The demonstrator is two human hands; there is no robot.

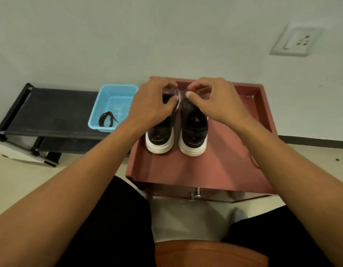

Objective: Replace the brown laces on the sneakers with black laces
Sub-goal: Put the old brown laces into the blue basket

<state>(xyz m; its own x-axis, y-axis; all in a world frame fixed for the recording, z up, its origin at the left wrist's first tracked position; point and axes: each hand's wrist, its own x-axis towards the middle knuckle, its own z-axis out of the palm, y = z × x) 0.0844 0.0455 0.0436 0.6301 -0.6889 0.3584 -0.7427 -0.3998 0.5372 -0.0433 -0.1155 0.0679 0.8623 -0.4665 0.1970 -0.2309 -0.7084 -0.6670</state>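
Note:
Two black sneakers with white soles stand side by side, heels toward me, on a reddish-brown cabinet top point(186, 170). My left hand point(153, 105) curls over the front of the left sneaker point(161, 137) and grips it. My right hand point(211, 101) grips the front of the right sneaker point(193, 132), thumb and fingers pinched near its toe. The hands hide the lace areas. A black lace point(107, 118) lies coiled in a blue basket point(116, 86) to the left. A thin brown lace point(252, 160) lies on the cabinet top, partly under my right forearm.
The basket sits on a low black shelf rack point(51, 110) against the wall. The cabinet top has a raised rim at the back and right, and a drawer handle point(195, 195) below its front. A wall socket point(296, 39) is at upper right.

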